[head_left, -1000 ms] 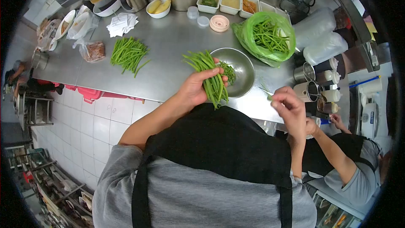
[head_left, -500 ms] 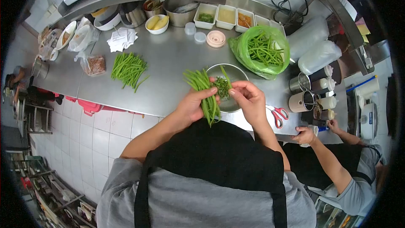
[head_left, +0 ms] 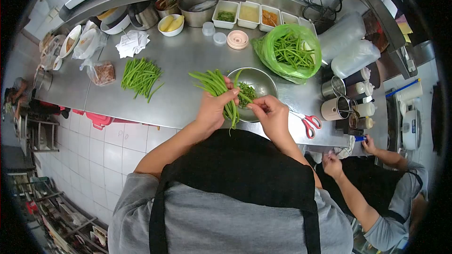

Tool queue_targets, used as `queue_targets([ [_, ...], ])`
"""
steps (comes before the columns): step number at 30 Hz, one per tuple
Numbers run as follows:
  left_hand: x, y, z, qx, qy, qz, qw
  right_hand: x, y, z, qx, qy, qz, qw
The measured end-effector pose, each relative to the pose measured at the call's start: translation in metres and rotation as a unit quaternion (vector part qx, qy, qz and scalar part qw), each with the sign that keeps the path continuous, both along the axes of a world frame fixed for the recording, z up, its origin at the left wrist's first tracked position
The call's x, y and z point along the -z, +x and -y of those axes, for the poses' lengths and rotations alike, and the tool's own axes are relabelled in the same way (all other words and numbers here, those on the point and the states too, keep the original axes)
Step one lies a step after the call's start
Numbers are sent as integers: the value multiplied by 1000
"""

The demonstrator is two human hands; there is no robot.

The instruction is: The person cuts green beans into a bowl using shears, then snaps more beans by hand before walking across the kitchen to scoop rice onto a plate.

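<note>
Your left hand (head_left: 213,109) grasps slender green beans (head_left: 211,83); right hand (head_left: 273,115), beside it, pinches one. Likely trimming; next wants a clean snap.

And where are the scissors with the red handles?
In the head view, the red-handled scissors lie right of centre on the steel counter, near its front edge, between the person's right hand and the beige cup.

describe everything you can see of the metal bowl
The round bowl looks like smooth, shiny metal, with a thin rim. It sits upright on the metal counter near its front edge, holding small green pieces. Green beans, the left hand and the right hand partly hide it; any contact is unclear.
</note>
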State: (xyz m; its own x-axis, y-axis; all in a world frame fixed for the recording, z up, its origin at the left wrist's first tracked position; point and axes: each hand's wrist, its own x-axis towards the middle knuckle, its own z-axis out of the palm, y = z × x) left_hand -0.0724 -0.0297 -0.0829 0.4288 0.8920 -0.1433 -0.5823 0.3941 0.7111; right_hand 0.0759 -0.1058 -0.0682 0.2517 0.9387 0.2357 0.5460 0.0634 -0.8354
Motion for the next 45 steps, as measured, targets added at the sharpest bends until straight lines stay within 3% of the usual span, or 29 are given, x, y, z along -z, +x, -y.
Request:
queue_targets([
  [4, 1, 2, -3, -18, -5, -12, 1000, 2, 1, -1, -18, 10, 45, 999],
  [7, 7, -1, -9, -17, 9, -25, 999, -8, 2, 5, -177, 15, 3, 984],
  [8, 8, -2, -11, -15, 3, -34, 999, -19, 2, 8, -247, -38, -28, 968],
  [12, 7, -9, -15, 0, -9, -55, 998, -18, 11, 3, -192, 3, -65, 979],
  [15, 5, -14, -15, 34, -15, -79, 996, -12, 29, -15, -93, -62, 71, 991],
  [18, 5, -15, -14, 56, 8, -113, 992, -24, 23, -23, -51, -6, 99, 994],
  [21, 4, -15, -11, 69, 23, -131, 989, -10, 22, -32, -85, 110, 208, 968],
  [24, 5, -15, -10, 76, 27, -128, 989, 1, 23, -35, -116, 114, 239, 957],
  [27, 4, -19, -9, 78, 24, -138, 987, -5, 19, -29, -116, 19, -10, 993],
  [28, 4, -21, -9, 78, 22, -144, 986, -7, 17, -30, -112, 48, -138, 983],
  [30, 2, -27, -8, 84, 26, -156, 984, -10, 14, -32, -94, 95, -386, 913],
  [34, -8, -69, -34, 64, 91, -250, 962, -10, 20, -43, -70, 67, -200, 975],
  [37, -23, -130, -80, -19, 158, -372, 915, 9, 30, -43, -48, -33, 45, 997],
  [40, -11, -190, -133, -57, 114, -479, 868, 34, 38, -42, -39, -76, 97, 992],
  [43, 4, -222, -167, -70, 87, -474, 873, 47, 38, -41, -19, -60, 181, 981],
  [45, 5, -217, -170, -98, 41, -357, 928, 44, 35, -44, -15, 2, 231, 973],
])
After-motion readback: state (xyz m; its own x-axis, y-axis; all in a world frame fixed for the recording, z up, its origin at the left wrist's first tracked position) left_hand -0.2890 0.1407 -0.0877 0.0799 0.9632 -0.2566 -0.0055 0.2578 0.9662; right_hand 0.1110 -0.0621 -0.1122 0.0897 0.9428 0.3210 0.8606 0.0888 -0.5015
